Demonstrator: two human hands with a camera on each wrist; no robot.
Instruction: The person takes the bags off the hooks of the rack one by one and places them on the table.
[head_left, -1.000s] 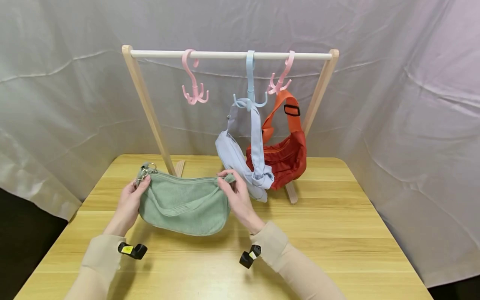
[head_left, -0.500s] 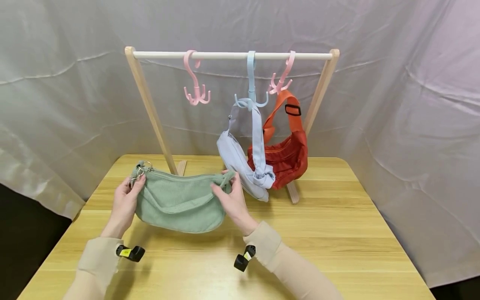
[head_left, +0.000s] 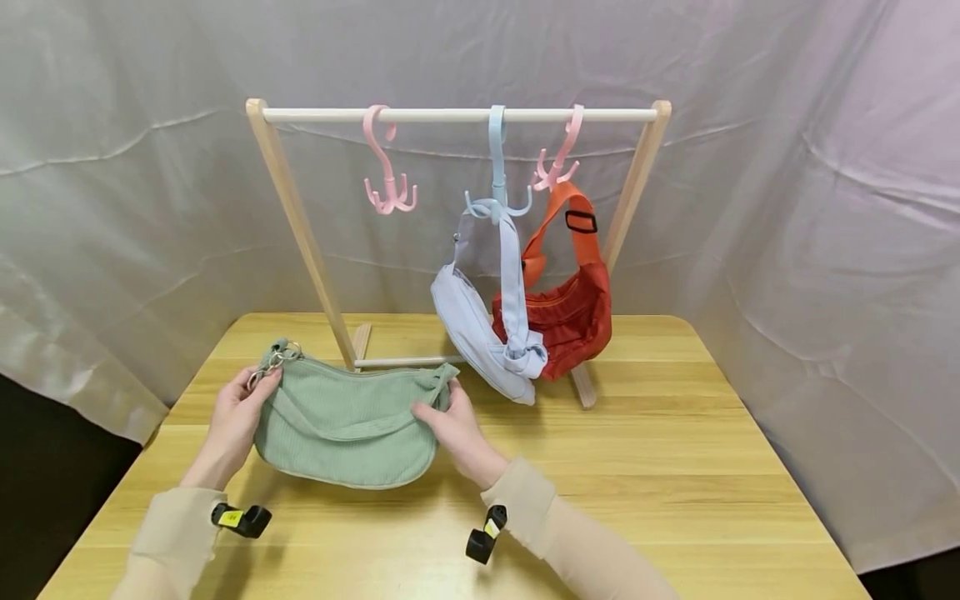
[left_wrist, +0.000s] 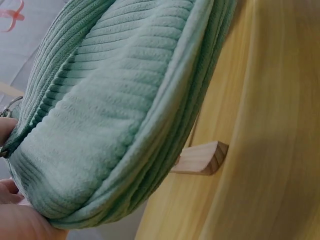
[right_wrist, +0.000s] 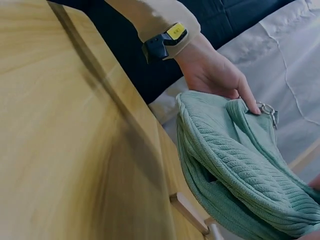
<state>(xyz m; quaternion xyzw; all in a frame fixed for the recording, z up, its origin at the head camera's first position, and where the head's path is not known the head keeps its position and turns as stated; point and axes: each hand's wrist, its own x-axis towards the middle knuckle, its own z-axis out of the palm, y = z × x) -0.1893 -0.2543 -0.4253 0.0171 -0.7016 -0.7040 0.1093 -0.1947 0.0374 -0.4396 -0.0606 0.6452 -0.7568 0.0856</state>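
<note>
The green bag [head_left: 345,400] is held by left hand [head_left: 234,418] and right hand [head_left: 461,432], grips partly hidden, apparently being readied for hanging, its strap [head_left: 356,432] presumably to be lifted next.

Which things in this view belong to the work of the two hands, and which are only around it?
In the work:
- green bag, held at its ends by the left hand and right hand

Probably only around it, not held:
- pale blue bag
- red bag
- bare pink hook
- rack
- table
</note>
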